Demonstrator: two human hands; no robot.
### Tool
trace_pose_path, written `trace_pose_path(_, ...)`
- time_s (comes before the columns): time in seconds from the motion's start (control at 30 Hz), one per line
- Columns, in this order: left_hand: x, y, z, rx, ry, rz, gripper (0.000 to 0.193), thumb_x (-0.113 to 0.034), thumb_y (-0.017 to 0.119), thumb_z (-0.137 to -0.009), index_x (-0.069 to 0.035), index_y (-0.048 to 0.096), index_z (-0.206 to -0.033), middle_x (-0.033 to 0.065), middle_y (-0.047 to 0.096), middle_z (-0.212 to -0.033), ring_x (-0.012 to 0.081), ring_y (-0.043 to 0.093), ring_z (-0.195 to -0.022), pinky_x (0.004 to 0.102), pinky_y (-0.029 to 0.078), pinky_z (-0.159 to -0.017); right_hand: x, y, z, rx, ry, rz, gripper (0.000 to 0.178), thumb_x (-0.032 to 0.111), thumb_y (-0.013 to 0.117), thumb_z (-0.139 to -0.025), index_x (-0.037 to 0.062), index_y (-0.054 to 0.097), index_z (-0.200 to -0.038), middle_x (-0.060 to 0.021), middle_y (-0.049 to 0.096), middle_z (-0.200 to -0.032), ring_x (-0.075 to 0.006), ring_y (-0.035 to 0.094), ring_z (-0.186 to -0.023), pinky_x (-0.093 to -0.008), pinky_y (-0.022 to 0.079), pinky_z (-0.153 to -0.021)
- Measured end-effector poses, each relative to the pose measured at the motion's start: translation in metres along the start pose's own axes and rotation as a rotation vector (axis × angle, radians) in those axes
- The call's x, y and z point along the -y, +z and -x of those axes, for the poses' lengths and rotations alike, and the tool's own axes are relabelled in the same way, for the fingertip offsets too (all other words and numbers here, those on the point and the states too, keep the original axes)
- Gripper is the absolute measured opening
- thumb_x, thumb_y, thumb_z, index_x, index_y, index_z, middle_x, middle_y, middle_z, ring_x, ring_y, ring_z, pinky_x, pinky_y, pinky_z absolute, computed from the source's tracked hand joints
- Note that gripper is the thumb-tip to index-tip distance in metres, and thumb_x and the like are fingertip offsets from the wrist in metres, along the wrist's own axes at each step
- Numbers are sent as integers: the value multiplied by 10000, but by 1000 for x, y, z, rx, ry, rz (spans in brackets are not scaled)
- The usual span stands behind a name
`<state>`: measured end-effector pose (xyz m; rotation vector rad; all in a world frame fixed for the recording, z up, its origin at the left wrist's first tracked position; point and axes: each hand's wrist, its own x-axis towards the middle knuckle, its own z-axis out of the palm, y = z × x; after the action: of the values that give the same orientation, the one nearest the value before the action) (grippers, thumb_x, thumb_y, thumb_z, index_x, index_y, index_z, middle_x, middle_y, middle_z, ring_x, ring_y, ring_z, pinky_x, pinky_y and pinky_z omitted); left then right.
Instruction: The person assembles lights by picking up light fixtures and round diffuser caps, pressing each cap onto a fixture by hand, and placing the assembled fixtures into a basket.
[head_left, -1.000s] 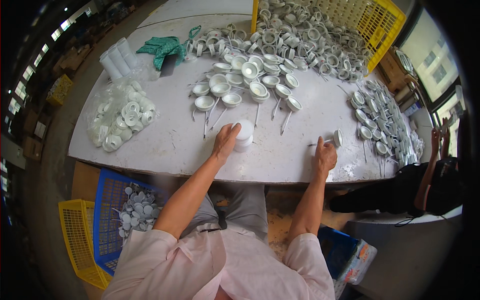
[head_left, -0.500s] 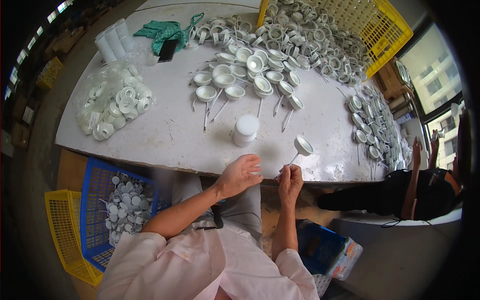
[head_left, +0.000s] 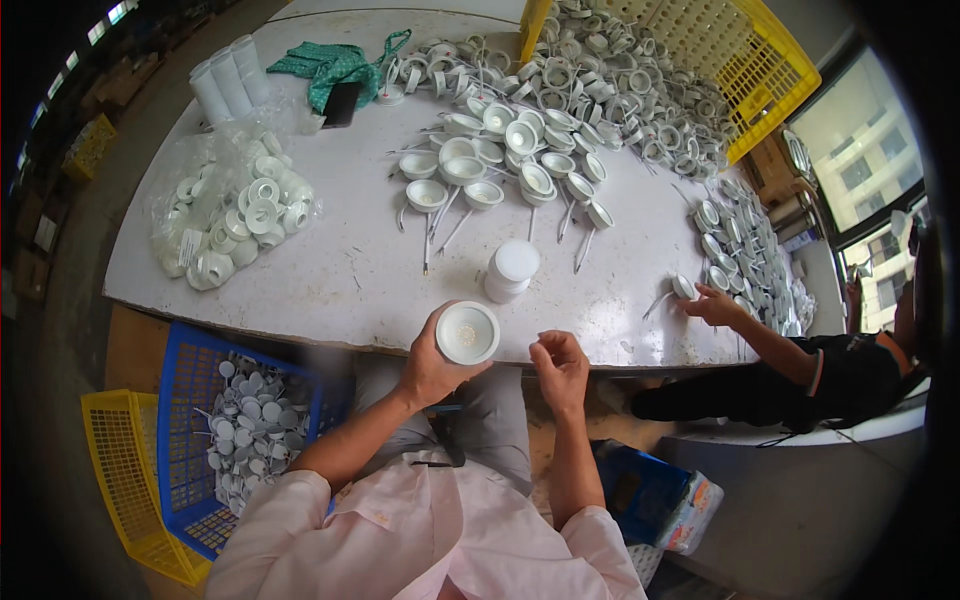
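My left hand (head_left: 432,365) grips a white round downlight housing (head_left: 468,333) at the table's front edge. Its open face is turned up, showing a pale inner disc with small dots. To the right, my right hand (head_left: 562,372) is closed with fingers curled and thumb pressed in, apart from the housing; whether anything small is between the fingers is hidden. Just beyond both hands stands a short stack of white round covers (head_left: 513,270). Farther back lies a cluster of similar downlights (head_left: 483,193) with their cables trailing toward me.
Left on the table are a clear bag of white rings (head_left: 262,213), white rolls (head_left: 230,82), a green cloth (head_left: 330,70) and a dark phone (head_left: 341,104). A yellow crate (head_left: 770,75) spills housings at the back. A co-worker's hand (head_left: 712,305) touches a downlight at right. Blue basket (head_left: 180,430) below left.
The downlight has passed from my right hand to my left, moving left and nearer. My right hand has drawn slightly left and lower. The co-worker's hand has reached onto the table with a downlight.
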<state>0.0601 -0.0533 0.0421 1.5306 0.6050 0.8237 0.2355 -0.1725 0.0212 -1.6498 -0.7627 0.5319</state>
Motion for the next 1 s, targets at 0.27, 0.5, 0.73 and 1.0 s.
trace_pose_path(0.27, 15, -19, 29, -109, -60, -70, 771, -79, 809, -665, -15, 389, -1308, 135, 571, -1179, 223, 560, -1101, 344, 446, -947, 19, 16, -125, 32, 279, -67, 273, 295, 668, -868, 87, 527, -764, 10, 499, -622, -74, 478, -503, -207, 391, -448)
trace_pose_path(0.5, 16, -14, 38, -152, -116, -60, 772, -108, 806, -672, -8, 385, -1311, 137, 570, -1183, 226, 556, -1111, 343, 438, -955, 13, 20, -129, 193, 192, -238, 299, 265, 661, -879, 71, 498, -721, 13, 477, -566, -61, 425, -462, -203, 332, -410)
trace_pose_path(0.73, 21, -9, 52, -216, -132, -105, 759, -107, 809, -669, 0, 396, -1298, 135, 572, -1176, 220, 560, -1099, 339, 441, -948, 28, 22, -127, 167, 234, -20, 312, 278, 661, -878, 63, 504, -715, -3, 497, -548, -66, 432, -455, -210, 334, -406)
trace_pose_path(1.0, 13, -8, 64, -231, -91, -132, 770, -79, 810, -660, -2, 387, -1299, 132, 571, -1167, 219, 561, -1091, 340, 441, -944, 19, 16, -112, 196, 197, -222, 286, 243, 621, -902, 37, 534, -724, -43, 546, -593, -87, 476, -478, -229, 380, -429)
